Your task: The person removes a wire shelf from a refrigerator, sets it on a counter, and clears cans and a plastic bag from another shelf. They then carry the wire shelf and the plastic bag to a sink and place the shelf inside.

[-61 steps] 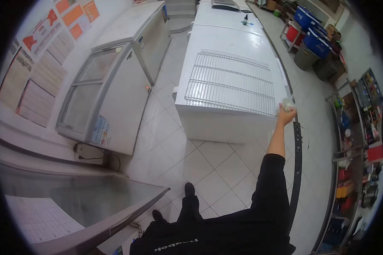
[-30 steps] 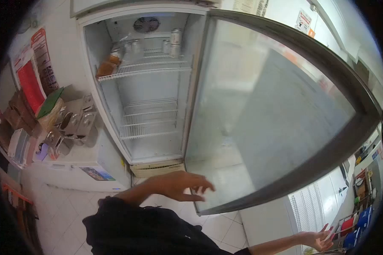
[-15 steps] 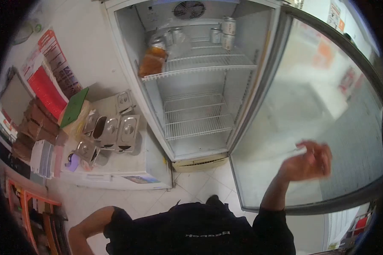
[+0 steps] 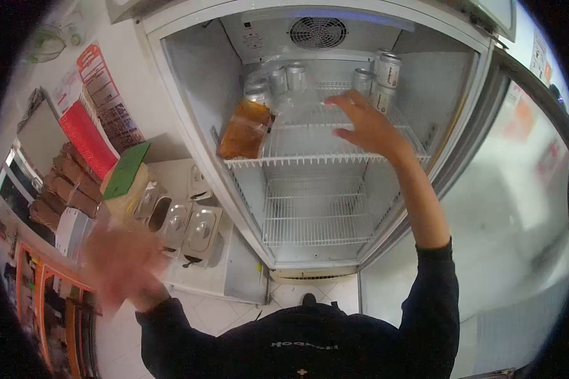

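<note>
My right hand [image 4: 372,129] is inside the fridge over the upper wire shelf [image 4: 310,148], thumb and fingers apart, holding nothing. Silver cans [image 4: 385,82] stand stacked just beyond it at the back right. At the shelf's left front lies a bag of orange-brown contents [image 4: 246,129], with a silver can [image 4: 257,95] right behind it. Clear plastic wrap [image 4: 291,104] partly covers that area, and more cans [image 4: 296,77] stand behind. My left hand [image 4: 123,259], smeared by motion, is raised in front of the counter on the left; its fingers cannot be made out.
The glass fridge door [image 4: 487,208] stands open at the right. Lidded metal containers [image 4: 201,234] and a green board [image 4: 128,169] sit on the white counter [image 4: 234,271] to the left. An orange rack [image 4: 41,284] is at lower left. The lower wire shelf [image 4: 316,208] is below.
My right hand has gone from in front of the open door into the fridge, above the upper shelf. My left hand has come up into view. The view has moved closer to the fridge.
</note>
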Demonstrator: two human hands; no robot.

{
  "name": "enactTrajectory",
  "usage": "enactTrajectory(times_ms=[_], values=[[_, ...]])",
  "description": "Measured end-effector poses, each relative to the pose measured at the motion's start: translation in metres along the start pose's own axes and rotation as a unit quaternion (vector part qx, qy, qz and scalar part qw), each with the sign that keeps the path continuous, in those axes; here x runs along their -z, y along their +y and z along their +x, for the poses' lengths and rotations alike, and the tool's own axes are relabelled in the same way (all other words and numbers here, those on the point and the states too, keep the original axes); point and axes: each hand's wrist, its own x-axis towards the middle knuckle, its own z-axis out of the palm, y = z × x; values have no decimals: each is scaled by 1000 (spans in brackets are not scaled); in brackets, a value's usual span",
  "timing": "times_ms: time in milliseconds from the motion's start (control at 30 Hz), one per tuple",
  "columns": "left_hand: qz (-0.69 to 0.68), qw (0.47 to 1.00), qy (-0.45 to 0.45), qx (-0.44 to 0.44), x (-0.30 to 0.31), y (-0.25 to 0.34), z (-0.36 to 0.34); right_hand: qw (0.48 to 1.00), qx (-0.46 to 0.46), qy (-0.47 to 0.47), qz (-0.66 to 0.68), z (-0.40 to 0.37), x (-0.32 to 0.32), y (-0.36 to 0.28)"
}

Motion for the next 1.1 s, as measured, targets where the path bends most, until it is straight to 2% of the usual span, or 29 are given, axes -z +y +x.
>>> enactTrajectory(times_ms=[33, 67, 100, 167, 200, 300, 333, 400, 500, 567, 600, 667, 800, 900, 967, 1000, 1067, 1100], values=[[284, 950, -114, 61, -63, -11, 41, 999, 7, -24, -34, 24, -9, 12], [342, 892, -281, 88, -71, -44, 73, 997, 57, -15, -56, 49, -25, 25], [399, 858, -300, 120, -78, -77, 82, 991, 107, -6, -78, 69, -43, 36], [523, 792, -313, -20, -75, -141, 81, 981, 174, -5, -87, 98, -76, 43], [542, 783, -304, -26, -75, -159, 77, 974, 207, -4, -89, 108, -84, 44], [578, 762, -292, -17, -69, -189, 74, 962, 136, -223, -74, 128, -87, 49], [578, 763, -291, 0, -66, -194, 73, 960, 128, -241, -55, 130, -86, 49], [592, 751, -293, 20, -61, -205, 72, 955, 112, -272, -24, 135, -77, 53], [637, 706, -309, 25, -55, -220, 70, 958, 208, -199, 9, 134, -73, 89], [662, 682, -310, 20, -54, -230, 68, 966, 136, -220, -16, 129, -59, 108], [661, 686, -302, 17, -53, -232, 67, 967, 100, -231, -30, 125, -51, 115], [659, 696, -286, 13, -52, -236, 67, 966, 99, -235, -44, 114, -38, 127], [688, 672, -271, 31, -54, -239, 69, 966, 75, -246, -39, 91, -14, 129], [695, 665, -265, 63, -58, -243, 74, 973, 131, -193, -7, 79, -5, 118], [689, 672, -264, 67, -67, -242, 81, 963, 126, -240, -3, 73, -3, 102], [668, 694, -264, 50, -73, -243, 85, 957, 125, -263, -1, 72, -1, 88], [626, 735, -261, 15, -86, -250, 96, 953, 25, -301, 4, 74, 11, 56], [594, 749, -291, -39, -91, -259, 105, 948, -23, -318, 8, 77, 15, 46]])
